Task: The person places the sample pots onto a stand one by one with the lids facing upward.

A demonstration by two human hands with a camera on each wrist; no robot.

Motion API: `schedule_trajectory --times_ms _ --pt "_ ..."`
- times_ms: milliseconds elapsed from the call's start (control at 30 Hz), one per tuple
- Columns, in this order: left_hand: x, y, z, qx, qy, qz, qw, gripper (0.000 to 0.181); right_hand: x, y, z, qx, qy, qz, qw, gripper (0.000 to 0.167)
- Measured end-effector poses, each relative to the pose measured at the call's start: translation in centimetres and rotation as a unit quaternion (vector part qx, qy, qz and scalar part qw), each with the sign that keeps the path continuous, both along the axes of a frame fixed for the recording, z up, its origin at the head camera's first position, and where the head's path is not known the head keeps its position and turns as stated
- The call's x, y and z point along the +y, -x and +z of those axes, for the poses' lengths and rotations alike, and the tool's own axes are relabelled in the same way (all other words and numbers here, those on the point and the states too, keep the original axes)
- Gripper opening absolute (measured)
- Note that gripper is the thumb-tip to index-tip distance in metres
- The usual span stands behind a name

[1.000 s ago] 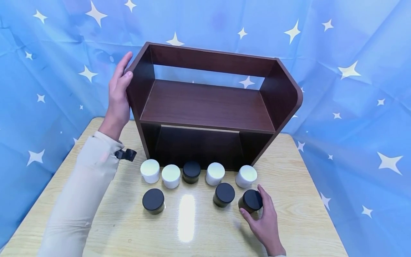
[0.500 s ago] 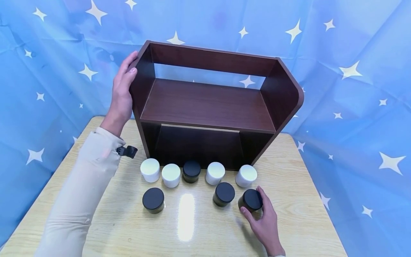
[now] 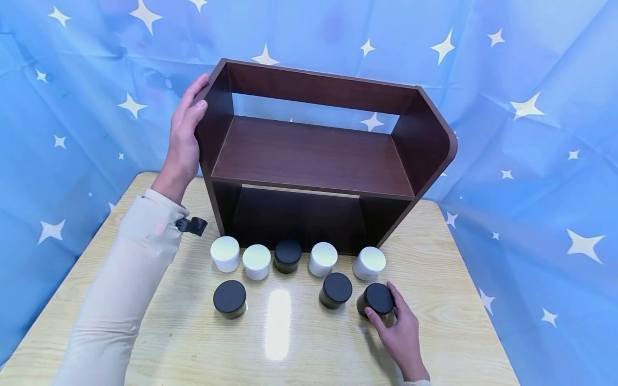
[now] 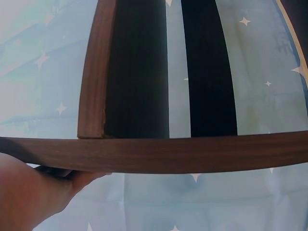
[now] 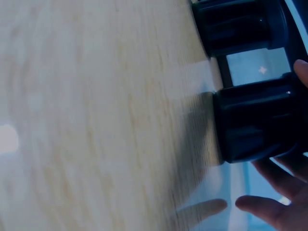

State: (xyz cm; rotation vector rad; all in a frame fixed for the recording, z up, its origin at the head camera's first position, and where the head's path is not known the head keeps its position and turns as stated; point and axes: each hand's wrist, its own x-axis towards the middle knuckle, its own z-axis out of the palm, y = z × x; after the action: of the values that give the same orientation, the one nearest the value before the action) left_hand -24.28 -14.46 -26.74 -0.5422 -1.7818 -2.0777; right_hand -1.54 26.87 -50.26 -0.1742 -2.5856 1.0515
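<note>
In the head view a dark brown wooden two-tier shelf [image 3: 314, 155] stands at the back of the table. My left hand [image 3: 183, 142] rests with straight fingers against its left side panel; in the left wrist view part of the hand [image 4: 33, 197] shows beside the panel edge [image 4: 183, 155], fingertips hidden. At the front right my right hand [image 3: 403, 332] grips a black jar [image 3: 374, 299] between thumb and fingers. The right wrist view shows this jar [image 5: 257, 120] on its side because of the camera's angle, with fingers [image 5: 274, 178] near it.
White jars [image 3: 225, 254] and a black jar [image 3: 288, 256] form a row before the shelf. Two more black jars stand nearer, one at left [image 3: 229, 298], one beside the gripped jar [image 3: 335, 290]. A wood-grain table [image 3: 203, 348] bears everything; a blue star-patterned curtain [image 3: 309, 27] surrounds it.
My left hand has shifted slightly right and up along the shelf's side panel. My right thumb has moved in against the black jar. The other jars stay in place.
</note>
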Motion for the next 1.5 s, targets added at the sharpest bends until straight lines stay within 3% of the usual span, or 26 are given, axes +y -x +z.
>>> schedule_trajectory --times_ms 267,600,867,1200,1500 --pt "-0.1 0.0 -0.1 0.001 -0.008 -0.007 0.9999 0.053 0.1 0.1 0.0 -0.015 0.048 0.001 0.9987 0.071" --pt "-0.1 0.1 -0.2 0.006 -0.007 -0.006 0.9999 0.052 -0.2 0.1 0.6 -0.025 0.037 -0.007 0.999 0.07" --pt "0.0 0.1 -0.2 0.006 -0.019 -0.008 0.9998 0.052 -0.1 0.5 1.6 -0.013 0.06 -0.002 0.9981 0.069" --pt "-0.1 0.2 -0.3 0.006 -0.02 -0.006 0.9998 0.054 -0.3 1.2 3.5 0.015 0.074 0.036 0.9965 0.066" --pt "0.1 0.2 -0.2 0.01 -0.027 -0.014 0.9995 0.053 -0.3 1.5 5.1 0.028 0.069 0.035 0.9966 0.067"
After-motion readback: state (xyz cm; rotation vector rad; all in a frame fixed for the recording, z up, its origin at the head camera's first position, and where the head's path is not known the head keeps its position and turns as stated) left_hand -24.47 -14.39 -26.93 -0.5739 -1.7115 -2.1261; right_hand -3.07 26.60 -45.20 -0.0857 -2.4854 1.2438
